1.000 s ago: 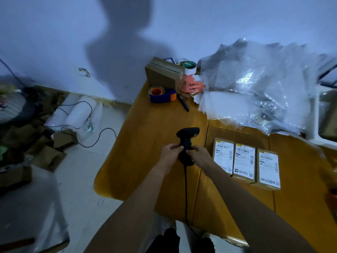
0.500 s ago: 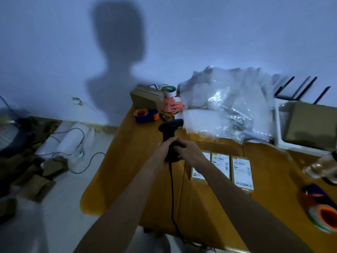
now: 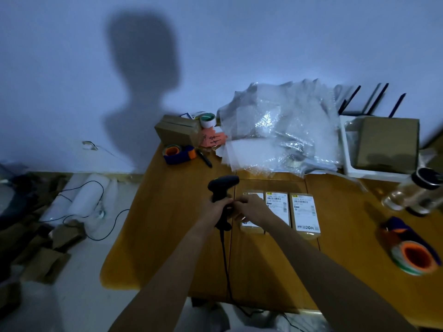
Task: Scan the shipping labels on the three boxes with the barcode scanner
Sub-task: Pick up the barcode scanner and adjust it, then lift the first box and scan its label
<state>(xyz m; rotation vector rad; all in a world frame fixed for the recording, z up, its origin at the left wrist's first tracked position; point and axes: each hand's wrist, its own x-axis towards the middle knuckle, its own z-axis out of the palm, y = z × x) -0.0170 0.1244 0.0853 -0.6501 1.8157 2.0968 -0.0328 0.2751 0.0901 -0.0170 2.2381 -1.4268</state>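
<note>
A black barcode scanner (image 3: 222, 186) stands upright above the wooden table (image 3: 167, 236), its cable hanging down toward me. My left hand (image 3: 217, 209) is wrapped around its handle. My right hand (image 3: 251, 208) touches the handle from the right side and covers part of the left box (image 3: 249, 227). The middle box (image 3: 278, 204) and the right box (image 3: 305, 213) lie flat beside it in a row, white shipping labels facing up. The scanner's head points away from me, left of the boxes.
Behind the boxes lies a heap of clear bubble wrap (image 3: 282, 130). At the back left are a cardboard box (image 3: 176, 131), a tape dispenser (image 3: 178, 153) and a pen (image 3: 204, 158). A white tray with a carton (image 3: 388, 142), a glass jar (image 3: 417, 191) and tape rolls (image 3: 414, 252) are at the right.
The view has lifted and swung right, showing more of the table's right side. Both hands stay on the scanner; my right hand now lies over the left box.
</note>
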